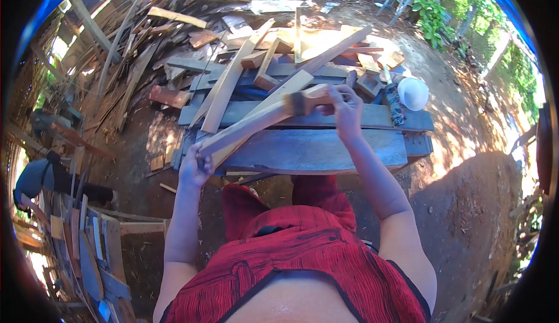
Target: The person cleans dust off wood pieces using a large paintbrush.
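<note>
My left hand point(197, 169) is closed around the near left end of a long, narrow wooden board point(247, 130), which slants up to the right above the bench. In my right hand point(345, 107) is the light wooden handle of what looks like a brush point(297, 103). Its dark, slightly blurred bristle end rests against the board's upper right part, and it hides the board's far end. Under the board is a workbench of thick grey planks point(326, 148). Another pale strip of wood point(291, 87) lies just behind the held board.
Loose boards and offcuts point(268, 61) are heaped on the bench's far side. A white container point(413, 93) stands at its right, beside a dark patterned object point(395, 106). Scrap wood point(169, 14) covers the ground beyond. At left, a bent-over person point(38, 180) is near upright planks point(90, 259).
</note>
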`<action>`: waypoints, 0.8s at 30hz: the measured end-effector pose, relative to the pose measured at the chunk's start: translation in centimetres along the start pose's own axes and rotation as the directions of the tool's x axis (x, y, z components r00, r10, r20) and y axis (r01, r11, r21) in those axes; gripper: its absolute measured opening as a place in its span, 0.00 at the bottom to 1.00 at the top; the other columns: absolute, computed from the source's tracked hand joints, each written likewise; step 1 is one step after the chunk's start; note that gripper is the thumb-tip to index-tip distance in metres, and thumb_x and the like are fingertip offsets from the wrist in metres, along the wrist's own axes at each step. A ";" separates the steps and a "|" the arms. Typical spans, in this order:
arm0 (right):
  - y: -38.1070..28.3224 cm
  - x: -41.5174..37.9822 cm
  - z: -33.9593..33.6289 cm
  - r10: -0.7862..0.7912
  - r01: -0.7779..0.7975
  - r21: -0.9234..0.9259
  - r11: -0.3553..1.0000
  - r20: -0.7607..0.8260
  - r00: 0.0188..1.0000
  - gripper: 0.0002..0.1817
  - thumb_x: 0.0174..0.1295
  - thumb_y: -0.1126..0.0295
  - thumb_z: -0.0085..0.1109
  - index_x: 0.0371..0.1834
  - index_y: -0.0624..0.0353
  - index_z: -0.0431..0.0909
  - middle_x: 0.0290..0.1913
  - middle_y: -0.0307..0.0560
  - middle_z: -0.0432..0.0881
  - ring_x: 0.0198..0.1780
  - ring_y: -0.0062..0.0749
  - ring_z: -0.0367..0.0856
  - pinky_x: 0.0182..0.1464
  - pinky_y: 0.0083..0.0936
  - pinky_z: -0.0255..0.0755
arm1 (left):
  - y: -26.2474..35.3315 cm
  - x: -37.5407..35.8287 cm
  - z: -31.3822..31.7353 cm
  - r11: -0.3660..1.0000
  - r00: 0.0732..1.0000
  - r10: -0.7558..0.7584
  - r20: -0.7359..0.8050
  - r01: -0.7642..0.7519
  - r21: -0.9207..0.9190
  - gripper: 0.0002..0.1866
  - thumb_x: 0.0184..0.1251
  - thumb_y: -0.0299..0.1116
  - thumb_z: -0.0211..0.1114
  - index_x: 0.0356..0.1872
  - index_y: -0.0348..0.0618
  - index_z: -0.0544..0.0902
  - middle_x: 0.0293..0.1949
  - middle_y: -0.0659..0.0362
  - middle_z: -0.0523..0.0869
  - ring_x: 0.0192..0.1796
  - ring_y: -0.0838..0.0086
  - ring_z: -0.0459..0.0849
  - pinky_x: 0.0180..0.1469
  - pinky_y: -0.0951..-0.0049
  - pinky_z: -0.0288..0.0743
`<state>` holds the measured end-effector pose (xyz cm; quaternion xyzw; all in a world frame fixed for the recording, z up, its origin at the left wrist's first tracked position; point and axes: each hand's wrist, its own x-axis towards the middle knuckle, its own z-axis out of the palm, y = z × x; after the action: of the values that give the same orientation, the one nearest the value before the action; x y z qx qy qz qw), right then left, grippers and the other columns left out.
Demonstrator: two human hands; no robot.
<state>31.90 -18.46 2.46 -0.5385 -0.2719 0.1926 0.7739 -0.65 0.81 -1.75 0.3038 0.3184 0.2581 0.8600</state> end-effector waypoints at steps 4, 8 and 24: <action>0.7 -0.3 -7.0 -0.424 0.352 -0.390 0.851 -0.115 0.898 0.07 0.64 0.71 0.56 0.41 0.61 0.77 0.38 0.41 0.77 0.37 0.25 0.79 0.40 0.17 0.71 | -1.4 0.1 -2.1 0.925 0.981 0.181 -0.065 -0.147 0.350 0.16 0.67 0.37 0.55 0.53 0.49 0.69 0.21 0.62 0.75 0.15 0.77 0.73 0.14 0.79 0.67; 1.3 -2.8 -10.2 -0.627 0.415 -0.785 0.459 0.044 0.777 0.12 0.57 0.77 0.57 0.45 0.56 0.77 0.50 0.54 0.71 0.53 0.47 0.73 0.50 0.32 0.70 | -2.0 -0.1 -1.8 0.812 0.967 0.252 -0.034 -0.192 0.550 0.15 0.68 0.36 0.54 0.54 0.49 0.68 0.22 0.62 0.76 0.15 0.78 0.74 0.15 0.81 0.68; 7.2 -4.9 -12.3 -0.345 0.238 -0.928 0.286 0.132 0.929 0.16 0.57 0.71 0.57 0.50 0.54 0.73 0.58 0.58 0.64 0.58 0.55 0.69 0.57 0.39 0.68 | -0.7 -0.7 0.7 -0.226 0.885 0.403 0.232 -0.149 0.963 0.19 0.59 0.37 0.63 0.51 0.41 0.77 0.23 0.58 0.77 0.23 0.72 0.76 0.29 0.71 0.69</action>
<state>35.80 -27.84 -8.65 -0.8310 -0.3890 -0.1668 0.3610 -0.47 -0.38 -1.46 0.8819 0.3946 0.1386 0.2174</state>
